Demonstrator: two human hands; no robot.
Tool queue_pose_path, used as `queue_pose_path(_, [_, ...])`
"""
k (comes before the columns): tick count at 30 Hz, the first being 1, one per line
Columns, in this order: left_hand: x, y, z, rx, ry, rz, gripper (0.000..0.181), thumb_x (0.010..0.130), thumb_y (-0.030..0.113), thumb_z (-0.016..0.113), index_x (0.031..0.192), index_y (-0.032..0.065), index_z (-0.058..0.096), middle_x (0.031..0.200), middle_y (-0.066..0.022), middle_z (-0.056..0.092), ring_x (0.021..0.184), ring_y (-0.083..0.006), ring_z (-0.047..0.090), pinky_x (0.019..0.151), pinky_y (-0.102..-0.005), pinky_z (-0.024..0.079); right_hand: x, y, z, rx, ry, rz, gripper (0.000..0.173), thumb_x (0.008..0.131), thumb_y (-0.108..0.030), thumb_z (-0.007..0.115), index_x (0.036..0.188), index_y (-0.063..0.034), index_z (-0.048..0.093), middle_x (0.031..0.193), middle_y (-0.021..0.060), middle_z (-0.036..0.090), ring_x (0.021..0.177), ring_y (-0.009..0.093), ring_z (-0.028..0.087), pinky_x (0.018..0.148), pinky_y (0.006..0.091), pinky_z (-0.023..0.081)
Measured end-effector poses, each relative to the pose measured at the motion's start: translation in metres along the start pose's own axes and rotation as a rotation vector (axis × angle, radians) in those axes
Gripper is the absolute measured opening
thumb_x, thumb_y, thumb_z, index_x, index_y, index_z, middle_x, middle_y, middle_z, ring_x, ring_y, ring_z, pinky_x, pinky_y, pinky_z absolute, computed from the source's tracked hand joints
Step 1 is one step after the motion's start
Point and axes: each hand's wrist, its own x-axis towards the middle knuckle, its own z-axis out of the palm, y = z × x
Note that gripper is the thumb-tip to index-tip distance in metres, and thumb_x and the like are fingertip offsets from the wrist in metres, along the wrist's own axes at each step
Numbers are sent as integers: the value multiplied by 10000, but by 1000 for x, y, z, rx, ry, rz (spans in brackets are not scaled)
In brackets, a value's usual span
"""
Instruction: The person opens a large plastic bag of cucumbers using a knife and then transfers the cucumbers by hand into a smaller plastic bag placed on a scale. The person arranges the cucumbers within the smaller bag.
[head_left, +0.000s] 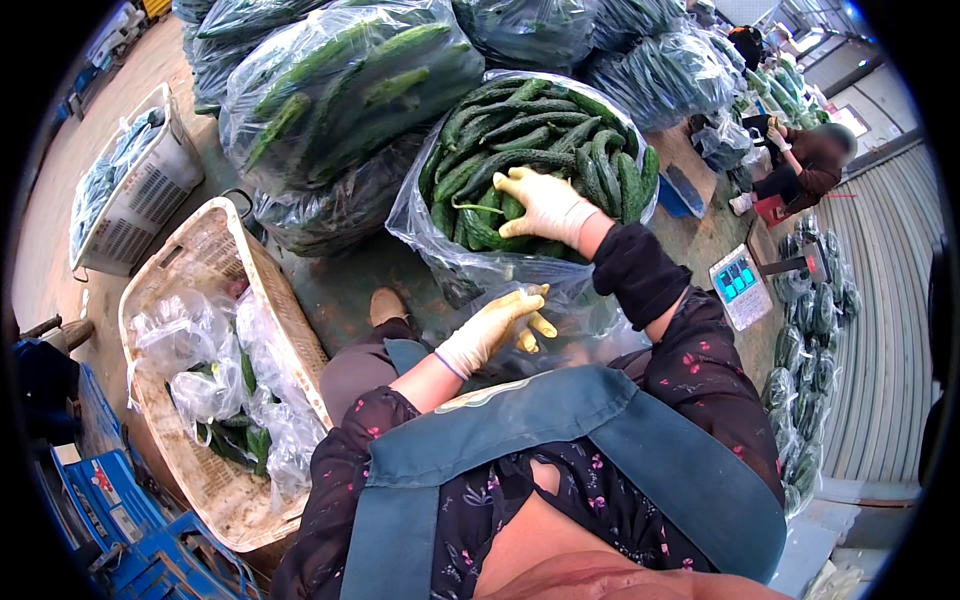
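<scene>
Before me stands a large clear plastic bag (409, 225), its mouth folded wide, full of dark green cucumbers (536, 120). My right hand (547, 206), in a pale yellow glove, reaches over the near side of the pile. Its fingers are spread, and the fingertips are at the cucumbers with none gripped. Closer to my body, my left hand (499, 322), gloved too, has its fingers curled above a thin clear plastic sheet or bag (592, 322) at my lap. Whether it pinches the plastic cannot be made out.
A dirty plastic crate (296, 337) at my left holds plastic bags and cucumbers. Another crate (142, 217) stands beyond it. Stacked bags of cucumbers (352, 90) rise ahead. A digital scale (741, 285) and bagged cucumbers (806, 360) lie to the right, near a seated person (814, 161).
</scene>
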Motion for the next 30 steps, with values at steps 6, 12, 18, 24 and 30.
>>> queue_pose_path(6, [-2, 4, 0, 21, 15, 14, 557, 1006, 343, 541, 1432, 14, 398, 949, -211, 683, 663, -185, 624, 614, -264, 531, -9, 3, 9, 95, 66, -64, 477, 761, -244, 737, 1208, -101, 650, 1377, 146, 545, 1222, 338, 563, 1018, 415, 468])
queue_pose_path(12, [-4, 0, 2, 8, 5, 33, 512, 1007, 342, 535, 1411, 40, 441, 955, -210, 681, 672, -186, 628, 608, -262, 526, -89, -33, -19, 1268, 484, 127, 386, 886, -127, 615, 1262, -39, 604, 1340, 95, 594, 1103, 152, 590, 878, 256, 498])
queue_pose_path(18, [-4, -4, 3, 33, -6, 18, 508, 1001, 357, 536, 1395, 51, 443, 959, -197, 684, 654, -188, 629, 589, -273, 513, -87, -50, -33, 1721, 624, 40, 502, 965, -292, 587, 1399, -66, 475, 1360, 108, 567, 1031, 229, 659, 755, 277, 521])
queue_pose_path(24, [9, -21, -16, -25, 6, 156, 524, 988, 390, 542, 1367, 45, 434, 951, -165, 697, 595, -180, 627, 553, -281, 485, -71, -177, -51, 1327, 11, -453, 811, 870, -352, 718, 1522, -81, 318, 1574, 95, 320, 1349, 255, 445, 1018, 382, 441])
queue_pose_path(30, [6, -20, -14, -70, -38, 179, 537, 985, 391, 547, 1367, 33, 429, 946, -169, 695, 589, -178, 622, 549, -281, 481, -53, -123, -14, 823, 59, -297, 456, 907, -209, 690, 1320, -56, 575, 1383, 110, 550, 1263, 223, 535, 1049, 363, 439])
